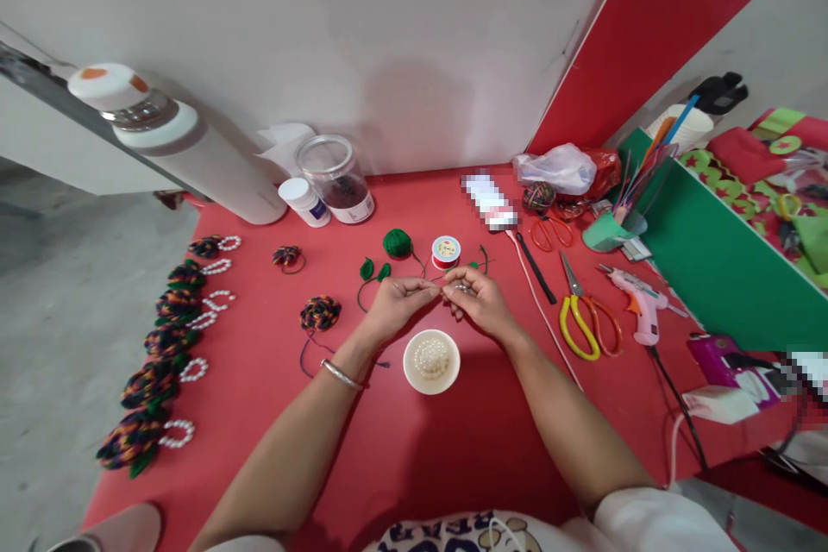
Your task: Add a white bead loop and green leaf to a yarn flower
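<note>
"Done so far?"
"Six yarn flowers (151, 384) with pearl strings (194, 370), along the table's (226, 414) left edge — look finished."
"Left?"
"Two inward pieces (320, 313) show no pearls. Bowl (454, 362) sits mid-table, pearls (432, 355) inside."
"Fingers?"
"Left hand (398, 304) pinched shut, hold too small to tell. Right hand (482, 304) pinched beside it, beads (461, 287) in curled fingers — spool (446, 252) just beyond, toward far edge."

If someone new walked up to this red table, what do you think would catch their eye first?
Probably the column of dark, multicoloured yarn pieces with white bead loops down the table's left side. Next might come the tall white flask at the back left, then the yellow-handled scissors lying right of the person's two hands, which meet just beyond a white bowl of beads.
</note>
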